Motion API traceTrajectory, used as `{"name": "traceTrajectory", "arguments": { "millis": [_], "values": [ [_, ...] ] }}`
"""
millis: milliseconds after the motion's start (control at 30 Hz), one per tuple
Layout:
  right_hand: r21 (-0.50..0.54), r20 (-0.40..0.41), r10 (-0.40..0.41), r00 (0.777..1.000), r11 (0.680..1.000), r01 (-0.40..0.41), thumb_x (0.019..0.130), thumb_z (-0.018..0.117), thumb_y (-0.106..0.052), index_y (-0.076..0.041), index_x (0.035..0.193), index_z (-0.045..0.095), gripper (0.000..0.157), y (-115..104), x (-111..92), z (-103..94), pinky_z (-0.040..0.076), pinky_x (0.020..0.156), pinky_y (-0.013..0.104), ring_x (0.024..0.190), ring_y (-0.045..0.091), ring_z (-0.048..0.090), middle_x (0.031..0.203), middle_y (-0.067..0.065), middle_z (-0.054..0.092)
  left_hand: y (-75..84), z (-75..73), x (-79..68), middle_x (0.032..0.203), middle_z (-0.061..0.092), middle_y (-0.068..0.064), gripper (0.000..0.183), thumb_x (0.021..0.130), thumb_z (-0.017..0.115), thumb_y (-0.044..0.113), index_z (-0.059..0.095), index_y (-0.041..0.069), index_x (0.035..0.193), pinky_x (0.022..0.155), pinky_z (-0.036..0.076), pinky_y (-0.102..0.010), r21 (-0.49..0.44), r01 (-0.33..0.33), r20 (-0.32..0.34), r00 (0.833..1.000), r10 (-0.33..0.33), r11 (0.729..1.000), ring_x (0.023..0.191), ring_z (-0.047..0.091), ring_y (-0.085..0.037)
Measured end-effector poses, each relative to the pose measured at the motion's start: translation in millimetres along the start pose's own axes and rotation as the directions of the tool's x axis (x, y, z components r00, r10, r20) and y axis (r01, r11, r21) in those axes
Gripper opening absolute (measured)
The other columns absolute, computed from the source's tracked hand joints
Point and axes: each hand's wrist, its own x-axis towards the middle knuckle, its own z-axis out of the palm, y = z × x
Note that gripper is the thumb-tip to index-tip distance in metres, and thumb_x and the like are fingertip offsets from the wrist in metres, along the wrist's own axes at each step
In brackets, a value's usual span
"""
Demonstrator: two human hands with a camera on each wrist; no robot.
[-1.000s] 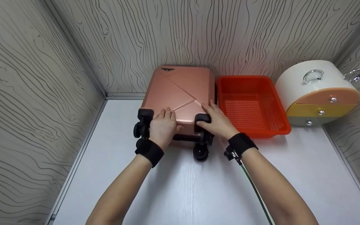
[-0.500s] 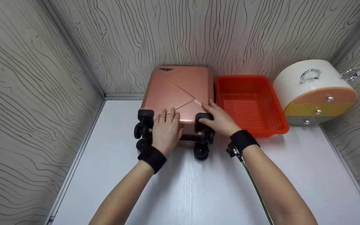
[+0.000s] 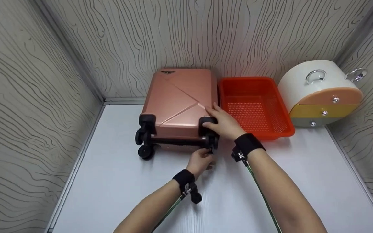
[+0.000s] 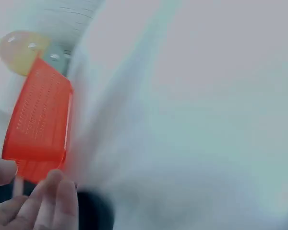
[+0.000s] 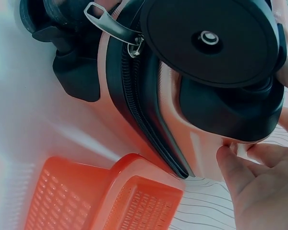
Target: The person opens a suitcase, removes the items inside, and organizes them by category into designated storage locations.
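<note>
A rose-pink suitcase (image 3: 183, 94) lies flat on the white table, its black wheels facing me. My right hand (image 3: 226, 124) rests on its near right corner, fingers on the shell and thumb on the black corner guard. Low by the right-hand wheels is my left hand (image 3: 201, 162), its fingers bent. In the left wrist view, a gap separates the thumb from the fingers (image 4: 65, 201) beside a dark round wheel (image 4: 97, 213). A metal zipper pull (image 5: 113, 24) hangs free at the end of the black zipper (image 5: 139, 105) in the right wrist view.
A red perforated plastic basket (image 3: 288, 129) stands close to the suitcase's right side. Beyond it is a white rounded box (image 3: 303, 76) with coloured drawers and ring handles. Patterned walls enclose the table at the back and sides.
My left hand has come off the suitcase's top and moved down and right to the near right wheels. My right hand stays on the corner. The head view has shifted slightly.
</note>
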Motion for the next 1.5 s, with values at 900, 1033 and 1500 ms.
{"name": "traceTrajectory", "arguments": {
  "millis": [900, 1033, 1500],
  "values": [
    [-0.449, 0.119, -0.174, 0.978, 0.869, 0.209, 0.097, 0.068, -0.042, -0.012, 0.163, 0.024, 0.085, -44.6, 10.8, 24.0, 0.011, 0.124, 0.046, 0.156, 0.028, 0.01, 0.168, 0.01, 0.018, 6.5, 2.8, 16.5, 0.072, 0.07, -0.007, 0.027, 0.104, 0.056, 0.013, 0.071, -0.007, 0.094, 0.058, 0.058, -0.035, 0.156, -0.13, -0.07, 0.987, 0.142, 0.979, 0.059, 0.066, -0.018],
    [-0.481, 0.129, -0.184, 0.974, 0.848, 0.224, 0.1, 0.065, -0.043, -0.012, 0.163, 0.024, 0.081, -45.9, 9.9, 25.2, 0.012, 0.124, 0.047, 0.156, 0.029, 0.01, 0.168, 0.011, 0.017, 6.3, -6.6, 14.9, 0.069, 0.07, -0.006, 0.027, 0.104, 0.058, 0.015, 0.073, -0.002, 0.09, 0.057, 0.058, -0.034, 0.204, -0.163, -0.066, 0.982, 0.179, 0.965, 0.058, 0.067, -0.018],
    [-0.515, 0.132, -0.216, 0.968, 0.819, 0.253, 0.101, 0.062, -0.046, -0.01, 0.162, 0.026, 0.08, -42.2, 12.1, 24.9, 0.015, 0.124, 0.048, 0.155, 0.031, 0.013, 0.167, 0.013, 0.019, -5.7, -69.5, 3.7, 0.077, 0.073, -0.016, 0.023, 0.102, 0.065, 0.018, 0.077, -0.001, 0.097, 0.054, 0.054, -0.026, 0.331, -0.169, -0.186, 0.953, 0.239, 0.928, 0.066, 0.072, -0.032]
  ]
}}
